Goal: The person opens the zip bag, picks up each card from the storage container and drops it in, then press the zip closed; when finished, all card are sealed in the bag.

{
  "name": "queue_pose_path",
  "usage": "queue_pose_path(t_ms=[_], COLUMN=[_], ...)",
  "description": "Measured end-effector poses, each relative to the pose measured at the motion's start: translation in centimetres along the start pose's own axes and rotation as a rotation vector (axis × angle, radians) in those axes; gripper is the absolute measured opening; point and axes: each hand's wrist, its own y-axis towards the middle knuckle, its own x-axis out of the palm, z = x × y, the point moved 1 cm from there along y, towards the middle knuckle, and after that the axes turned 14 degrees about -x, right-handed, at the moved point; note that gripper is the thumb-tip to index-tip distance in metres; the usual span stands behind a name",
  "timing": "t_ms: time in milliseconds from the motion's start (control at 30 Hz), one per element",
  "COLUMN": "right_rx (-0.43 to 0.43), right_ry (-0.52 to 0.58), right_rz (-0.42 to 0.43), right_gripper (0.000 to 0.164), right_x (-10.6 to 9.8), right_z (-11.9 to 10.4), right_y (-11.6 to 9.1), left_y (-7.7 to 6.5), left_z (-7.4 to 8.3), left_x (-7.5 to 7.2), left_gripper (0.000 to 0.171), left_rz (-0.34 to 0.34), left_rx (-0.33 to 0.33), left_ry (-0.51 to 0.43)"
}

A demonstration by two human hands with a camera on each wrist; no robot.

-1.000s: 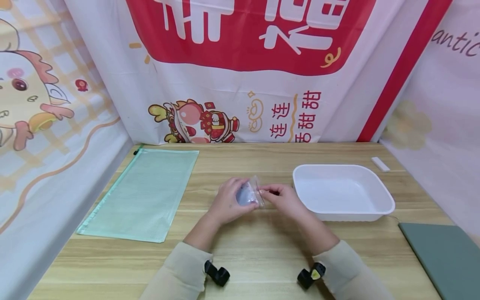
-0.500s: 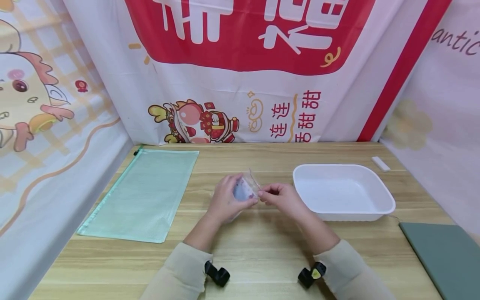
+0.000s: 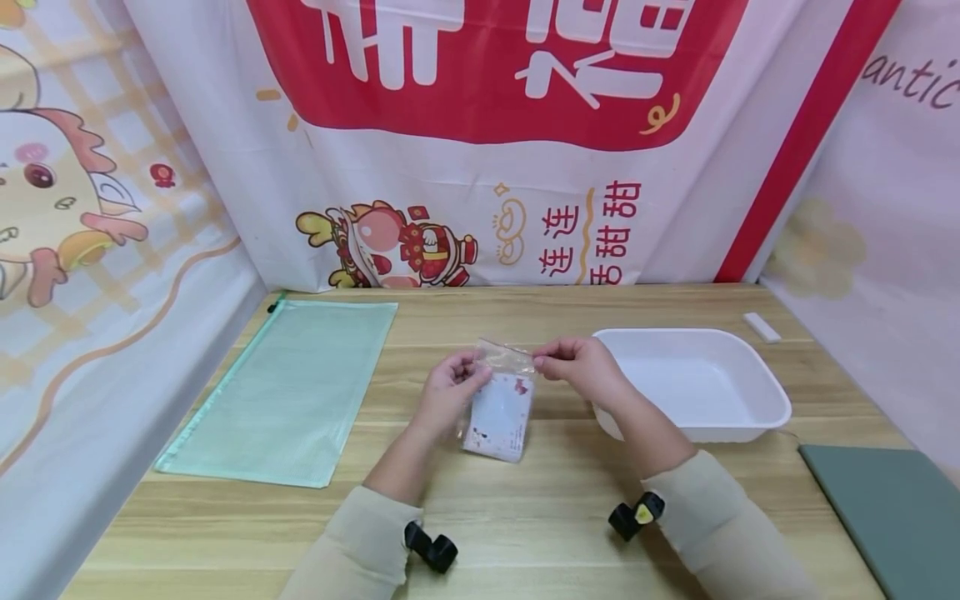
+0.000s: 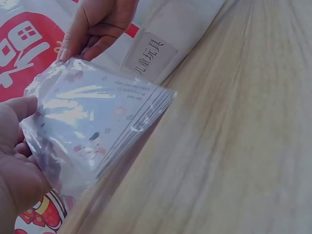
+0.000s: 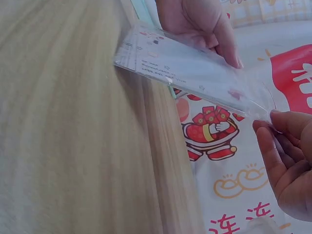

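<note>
A clear plastic bag (image 3: 508, 358) hangs between both hands above the wooden table. Inside it sits a stack of white printed cards (image 3: 501, 417), whose layered edges show in the left wrist view as a card stack (image 4: 136, 126). My left hand (image 3: 444, 393) pinches the bag's upper left side between thumb and fingers. At the upper right corner, my right hand (image 3: 588, 373) pinches the plastic; the right wrist view shows that hand (image 5: 290, 161) with thumb and index finger on the film. Small pictures and print mark the top card. Whether the bag's mouth is unsealed I cannot tell.
On the left lies a mint-green zip pouch (image 3: 288, 392). A white plastic bin (image 3: 690, 433) stands right of the hands, with a small white block (image 3: 761, 327) behind it. A grey-green board (image 3: 885, 508) occupies the right front. Printed cloth (image 3: 480, 200) hangs behind the table.
The bag has come into fuller view, its card stack now hanging below the hands. My right hand has moved up and slightly right, while the left has shifted its hold near the bag's top.
</note>
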Motion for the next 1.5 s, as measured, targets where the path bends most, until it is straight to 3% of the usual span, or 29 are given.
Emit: queue_pose_path(t_ms=[167,300,633,800,1000,1267,1500], right_rx=[0.041,0.035,-0.004,-0.062,-0.136,-0.142,-0.141], right_ry=[-0.015,-0.032,-0.011,-0.013,-0.119,-0.266,-0.295], right_rz=[-0.035,-0.055,-0.104,-0.128,-0.23,-0.301,-0.336], right_gripper=[0.023,0.024,0.027,0.035,0.047,0.028,0.018], right_x=[-0.9,-1.4,-1.6,-1.4,0.2,2.0,2.4], right_z=[0.4,0.5,0.6,0.3,-0.8,-2.6,-3.4], right_y=[0.9,1.2,1.5,1.5,2.3,3.7,4.1], left_y=[-0.1,-0.2,-0.1,0.0,0.0,0.0,0.0], left_z=[-0.1,0.0,0.3,0.5,0.5,0.3,0.2], left_x=[0.0,0.0,-0.3,-0.4,-0.6,-0.6,-0.7], left_gripper=[0.022,0.015,0.016,0.016,0.018,0.016,0.013], left_rz=[-0.041,-0.052,0.024,0.071,0.079,0.057,0.057], left_rx=[-0.008,-0.017,0.034,-0.007,-0.026,0.024,0.039], left_ry=[-0.097,-0.108,-0.069,-0.07,-0.099,-0.095,-0.093])
